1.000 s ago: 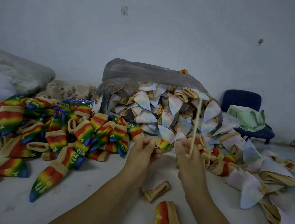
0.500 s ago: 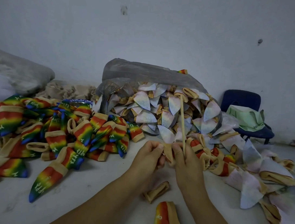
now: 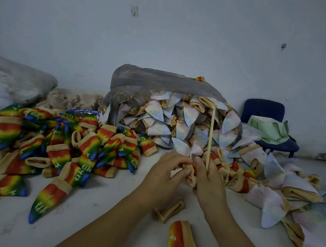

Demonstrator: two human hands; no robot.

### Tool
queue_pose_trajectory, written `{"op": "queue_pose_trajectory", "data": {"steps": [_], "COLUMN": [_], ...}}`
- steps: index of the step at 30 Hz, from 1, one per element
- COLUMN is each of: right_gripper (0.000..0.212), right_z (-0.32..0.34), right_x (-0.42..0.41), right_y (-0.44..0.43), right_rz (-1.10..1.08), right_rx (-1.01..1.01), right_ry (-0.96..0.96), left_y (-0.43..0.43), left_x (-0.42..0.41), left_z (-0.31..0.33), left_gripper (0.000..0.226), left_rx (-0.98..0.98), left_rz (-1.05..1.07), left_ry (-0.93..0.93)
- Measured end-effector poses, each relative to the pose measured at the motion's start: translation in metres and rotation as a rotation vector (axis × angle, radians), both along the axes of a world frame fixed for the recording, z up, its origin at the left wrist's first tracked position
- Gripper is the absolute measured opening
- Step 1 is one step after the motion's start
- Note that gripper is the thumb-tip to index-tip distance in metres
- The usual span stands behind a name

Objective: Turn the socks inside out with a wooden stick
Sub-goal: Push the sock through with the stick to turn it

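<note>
Gripping a bunched tan-cuffed sock (image 3: 190, 176) between both hands, a person works over a pale surface (image 3: 102, 201) strewn with hosiery. The sock is crumpled, its beige cuff folded over with a sliver of red showing, and it sits pinched between the left hand (image 3: 163, 176) and the right hand (image 3: 210, 183), just in front of the spill from a grey plastic bag (image 3: 156, 80). The left hand's fingers are curled closed on the cuff; the right hand's fingers are wrapped shut around both the sock and a thin wooden stick (image 3: 210, 136), which stands nearly upright, its tip reaching up against the pale inside-out socks (image 3: 159, 112) in the bag's mouth. A heap of rainbow-striped socks (image 3: 60, 143) lies to the left, more pale socks trail off to the right, and a single rainbow sock (image 3: 179, 238) rests near the forearms. A dark blue chair (image 3: 265, 116) stands against the wall behind.

Half a second earlier the stick leaned to the left with its tip lower against the pile; it now stands straighter and further right, and the hands have closed more tightly together on the sock, with more red fabric showing at the grip.
</note>
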State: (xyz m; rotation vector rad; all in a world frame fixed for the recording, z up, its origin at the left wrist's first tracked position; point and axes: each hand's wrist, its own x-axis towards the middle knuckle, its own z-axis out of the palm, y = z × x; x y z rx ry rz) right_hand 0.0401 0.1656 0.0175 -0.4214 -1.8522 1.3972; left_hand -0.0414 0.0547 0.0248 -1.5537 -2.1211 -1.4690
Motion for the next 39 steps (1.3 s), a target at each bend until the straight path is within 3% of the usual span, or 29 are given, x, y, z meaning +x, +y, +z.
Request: {"op": "queue_pose_trajectory", "data": {"steps": [9, 13, 16, 21, 25, 27, 31, 33, 35, 39], "right_gripper": [0.018, 0.029, 0.025, 0.025, 0.026, 0.024, 0.021, 0.026, 0.034, 0.034], "right_z": [0.003, 0.009, 0.009, 0.007, 0.002, 0.001, 0.004, 0.005, 0.003, -0.005], "right_x": [-0.003, 0.007, 0.009, 0.002, -0.001, -0.003, -0.002, 0.0, 0.004, 0.008], "right_y": [0.002, 0.023, 0.031, 0.008, 0.001, 0.001, 0.002, 0.006, 0.016, 0.028], "right_rz": [-0.008, -0.102, -0.204, -0.033, -0.054, -0.054, -0.034, -0.072, -0.17, -0.255], "right_rx": [-0.295, -0.481, -0.441, -0.304, -0.282, -0.27, -0.255, -0.254, -0.211, -0.064], "right_ry": [-0.033, 0.035, 0.053, 0.063, -0.02, -0.02, 0.027, 0.015, -0.037, -0.157], "left_y": [0.002, -0.004, -0.007, 0.003, 0.002, 0.001, 0.0, -0.003, -0.011, -0.024], "left_x": [0.005, -0.002, -0.001, 0.009, 0.002, 0.001, 0.0, -0.005, -0.015, -0.027], "left_z": [-0.002, 0.004, 0.008, -0.003, -0.006, -0.004, 0.0, 0.0, 0.001, -0.004], "left_gripper": [0.034, 0.038, 0.028, 0.037, 0.015, 0.008, 0.015, 0.016, 0.015, 0.025], "left_rx": [0.0, 0.167, 0.164, -0.036, -0.006, 0.035, 0.022, -0.038, -0.102, -0.492], "left_rz": [0.142, 0.233, 0.182, 0.086, 0.112, 0.075, -0.064, -0.086, -0.082, -0.165], "left_ry": [-0.008, -0.134, -0.132, 0.15, 0.118, 0.015, -0.536, -0.659, -0.617, -0.22]}}
